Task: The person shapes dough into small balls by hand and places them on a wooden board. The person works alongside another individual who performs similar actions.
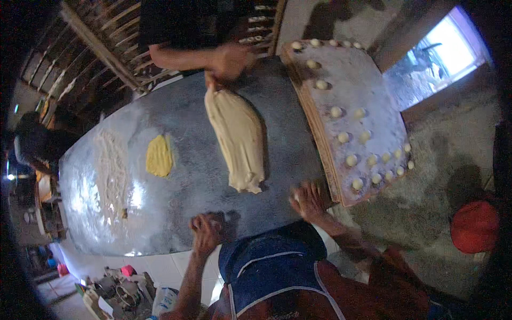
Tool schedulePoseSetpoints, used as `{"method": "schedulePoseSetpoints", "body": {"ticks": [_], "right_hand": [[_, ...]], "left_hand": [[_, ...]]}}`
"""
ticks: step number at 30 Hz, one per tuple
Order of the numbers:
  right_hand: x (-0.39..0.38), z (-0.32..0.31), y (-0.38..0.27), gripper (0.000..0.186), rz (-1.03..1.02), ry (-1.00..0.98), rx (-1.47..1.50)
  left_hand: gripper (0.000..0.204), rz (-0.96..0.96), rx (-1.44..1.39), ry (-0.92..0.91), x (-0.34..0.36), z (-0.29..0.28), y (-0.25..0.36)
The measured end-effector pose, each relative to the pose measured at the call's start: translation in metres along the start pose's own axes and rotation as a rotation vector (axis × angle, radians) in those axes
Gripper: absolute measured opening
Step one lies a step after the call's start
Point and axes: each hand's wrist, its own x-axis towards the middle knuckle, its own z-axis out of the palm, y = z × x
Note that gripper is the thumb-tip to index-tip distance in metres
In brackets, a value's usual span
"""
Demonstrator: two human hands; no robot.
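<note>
L hand (206,233) curled, R hand (310,202) cupped, both near side of table (181,205); contents hidden, can't tell. Dough (237,141) mid-table; co-worker's hand (232,61) at far end, hard pull may tear it. R wrist bumping board (357,90) could roll balls (358,184) off.

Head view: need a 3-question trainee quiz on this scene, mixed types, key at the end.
1. Short answer: what colour is the smaller mass on the dark table, left of the long dough piece?

2. True or false: the person's own left hand is touching the long dough piece.

3. Multiple choice: where do the small pale balls sit?
a) left of the long dough piece
b) on the board to its right
c) on top of the long dough piece

Key:
1. Yellow.
2. False; it is at the table's near side, apart from the long dough piece.
3. b
</note>
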Motion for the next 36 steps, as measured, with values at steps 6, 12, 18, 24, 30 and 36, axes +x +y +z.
{"method": "schedulePoseSetpoints", "body": {"ticks": [6,12,18,24,30,36], "right_hand": [[0.063,0.040,-0.043,0.028,0.108,0.221,0.211],[0.046,0.019,0.029,0.026,-0.025,0.157,0.388],[0.024,0.061,-0.025,0.031,-0.024,0.265,0.293],[0.074,0.043,0.012,0.032,0.129,0.152,0.228],[0.017,0.032,-0.002,0.032,0.142,-0.086,0.361],[0.067,0.050,-0.001,0.027,0.154,0.222,0.270]], "left_hand": [[0.031,-0.247,-0.113,0.259,0.089,0.056,0.053],[0.024,-0.476,-0.642,0.193,0.034,0.070,-0.031],[0.016,-0.319,-0.407,0.287,0.066,0.067,0.046],[0.016,-0.294,-0.337,0.315,0.096,0.029,0.011],[0.017,-0.076,-0.311,0.218,0.031,0.054,0.016],[0.020,-0.374,-0.337,0.315,0.076,0.048,0.040]]}}
